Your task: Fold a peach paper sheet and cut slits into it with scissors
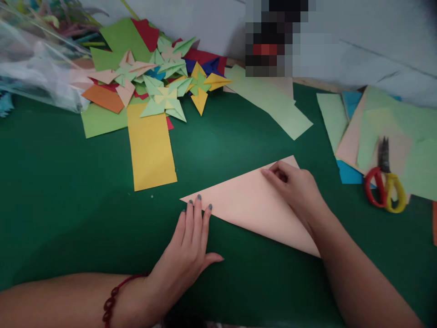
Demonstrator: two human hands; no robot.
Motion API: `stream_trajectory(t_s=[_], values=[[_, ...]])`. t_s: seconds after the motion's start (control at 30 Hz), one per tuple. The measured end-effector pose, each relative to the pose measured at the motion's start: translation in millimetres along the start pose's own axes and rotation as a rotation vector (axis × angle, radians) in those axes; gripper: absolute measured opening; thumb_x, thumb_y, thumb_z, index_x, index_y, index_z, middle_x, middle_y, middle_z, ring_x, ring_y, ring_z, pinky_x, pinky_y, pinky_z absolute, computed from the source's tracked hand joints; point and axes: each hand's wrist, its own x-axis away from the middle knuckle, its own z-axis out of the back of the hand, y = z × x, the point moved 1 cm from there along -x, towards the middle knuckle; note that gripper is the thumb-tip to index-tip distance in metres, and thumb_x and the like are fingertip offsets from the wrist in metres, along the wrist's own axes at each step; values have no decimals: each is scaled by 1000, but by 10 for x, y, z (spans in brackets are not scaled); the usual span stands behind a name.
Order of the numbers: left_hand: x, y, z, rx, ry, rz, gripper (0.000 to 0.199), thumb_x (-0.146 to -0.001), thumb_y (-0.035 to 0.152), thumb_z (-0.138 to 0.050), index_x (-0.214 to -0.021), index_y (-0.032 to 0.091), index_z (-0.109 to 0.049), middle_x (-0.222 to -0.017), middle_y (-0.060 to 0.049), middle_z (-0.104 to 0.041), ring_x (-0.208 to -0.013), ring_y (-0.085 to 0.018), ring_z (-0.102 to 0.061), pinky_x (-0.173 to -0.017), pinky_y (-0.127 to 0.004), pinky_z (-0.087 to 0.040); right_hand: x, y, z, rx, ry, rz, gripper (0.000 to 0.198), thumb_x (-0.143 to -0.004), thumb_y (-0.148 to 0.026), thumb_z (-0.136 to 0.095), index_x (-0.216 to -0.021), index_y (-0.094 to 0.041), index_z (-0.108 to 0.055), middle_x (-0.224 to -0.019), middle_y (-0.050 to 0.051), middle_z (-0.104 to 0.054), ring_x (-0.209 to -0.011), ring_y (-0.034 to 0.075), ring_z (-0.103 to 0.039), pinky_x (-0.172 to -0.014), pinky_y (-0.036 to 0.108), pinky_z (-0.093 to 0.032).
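Observation:
A pale pink sheet of paper (246,200), folded to a long triangle, lies on the green tabletop with its sharp tip to the left. My left hand (191,237) rests flat with its fingertips on that tip, the fingers stretched out and the thumb apart. At the far folded edge, near the right end, my right hand (297,182) is closed on the paper with its fingers curled. The right wrist and forearm cover part of the triangle's right side.
Folded paper pinwheel shapes (167,98) are piled at the back left over coloured sheets. A yellow strip (152,155) lies before them. Scissors (385,182) with red and yellow handles rest on sheets (423,159) at right. A clear plastic bag (41,68) stands back left.

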Motion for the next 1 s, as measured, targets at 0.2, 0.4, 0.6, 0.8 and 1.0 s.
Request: stream_trajectory(t_s=[0.2,0.4,0.6,0.8,1.0], values=[[-9,1,16,26,10,-42,86,-81,65,-36,-139,2,-30,-140,-25,-34,-128,-37,-34,-99,-44,-38,1,-10,5,-22,-5,-18,28,-85,-44,-47,-68,-22,-53,-64,3,-62,-58,18,-55,-47,26,-32],[-29,-17,72,83,-14,-45,84,-79,65,-40,-145,23,-10,-137,-22,-41,-126,-38,-37,-93,-45,-43,5,-16,4,-19,3,-23,28,-85,-44,-48,-69,-22,-53,-64,2,-61,-57,17,-54,-47,25,-32],[-38,-4,61,50,28,-126,82,-81,62,-40,-143,13,-21,-138,-22,-39,-129,-35,-35,-104,-45,-31,3,-5,-1,-16,2,-21,28,-85,-44,-48,-69,-22,-53,-63,1,-60,-57,15,-53,-48,25,-31],[-86,28,21,46,55,-289,73,-86,57,-37,-134,3,-39,-141,-18,-37,-129,-31,-34,-103,-39,-35,-6,8,-14,-13,13,-25,28,-85,-44,-49,-69,-22,-54,-62,0,-60,-57,15,-53,-48,24,-30],[-107,43,49,28,30,-269,71,-87,57,-33,-137,7,-35,-141,-18,-37,-129,-31,-34,-99,-40,-39,-9,-2,-6,-15,7,-40,27,-85,-44,-50,-69,-22,-53,-61,0,-59,-57,15,-52,-48,24,-30]])
